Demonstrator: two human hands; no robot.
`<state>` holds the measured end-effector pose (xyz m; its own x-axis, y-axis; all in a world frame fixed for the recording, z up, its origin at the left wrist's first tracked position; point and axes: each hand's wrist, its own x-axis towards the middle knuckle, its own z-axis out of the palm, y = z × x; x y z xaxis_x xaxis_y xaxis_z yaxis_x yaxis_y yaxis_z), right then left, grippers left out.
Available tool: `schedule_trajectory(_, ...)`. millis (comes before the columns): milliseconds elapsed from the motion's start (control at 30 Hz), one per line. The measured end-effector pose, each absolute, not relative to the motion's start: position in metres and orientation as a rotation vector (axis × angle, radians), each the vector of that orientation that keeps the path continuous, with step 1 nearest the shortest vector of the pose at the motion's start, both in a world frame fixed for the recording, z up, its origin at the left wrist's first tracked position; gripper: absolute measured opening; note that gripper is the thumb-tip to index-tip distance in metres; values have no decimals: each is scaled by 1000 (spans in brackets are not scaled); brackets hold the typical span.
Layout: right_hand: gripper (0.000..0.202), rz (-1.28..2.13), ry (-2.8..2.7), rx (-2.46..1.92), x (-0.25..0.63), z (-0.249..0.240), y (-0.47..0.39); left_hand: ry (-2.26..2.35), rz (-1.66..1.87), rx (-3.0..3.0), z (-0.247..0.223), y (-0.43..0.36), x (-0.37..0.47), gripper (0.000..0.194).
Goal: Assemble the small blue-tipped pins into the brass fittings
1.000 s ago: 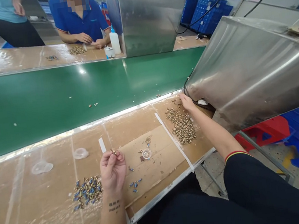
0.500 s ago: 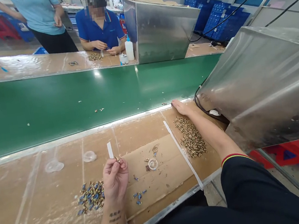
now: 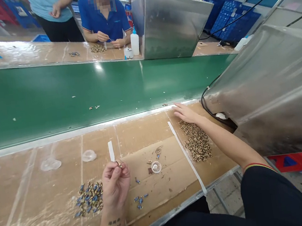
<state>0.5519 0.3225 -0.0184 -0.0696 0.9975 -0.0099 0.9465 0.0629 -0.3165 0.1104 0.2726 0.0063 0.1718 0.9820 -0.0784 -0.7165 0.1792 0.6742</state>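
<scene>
Presently, the left hand (image 3: 116,181) pinches a small brass-coloured metal piece (image 3: 119,164) between thumb and fingers, near the left edge of a flat brown cardboard sheet (image 3: 172,166). The right hand (image 3: 186,113) is palm-down with fingers spread, its underside hidden, at the far end of a heap of small gold-coloured metal parts (image 3: 198,143). A pile of blue-and-gold parts (image 3: 89,199) lies beside the left hand; a small round clear plastic cup (image 3: 157,171) stands on the sheet
</scene>
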Motion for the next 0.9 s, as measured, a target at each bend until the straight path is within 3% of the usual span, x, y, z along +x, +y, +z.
schedule_trajectory(233,64,299,-2362,-1991,499,-26,417,622,1378,542,2,279,107,30)
schedule_trajectory(667,48,93,-2387,-2014,544,9,281,601,1317,626,10,266,120,34)
schedule_trajectory(800,37,-109,-2173,-1714,487,40,248,593,1353,818,14,257,126,29)
schedule_trajectory(900,25,-29,-2009,-1362,410,61,228,588,1349,1012,16,250,129,20)
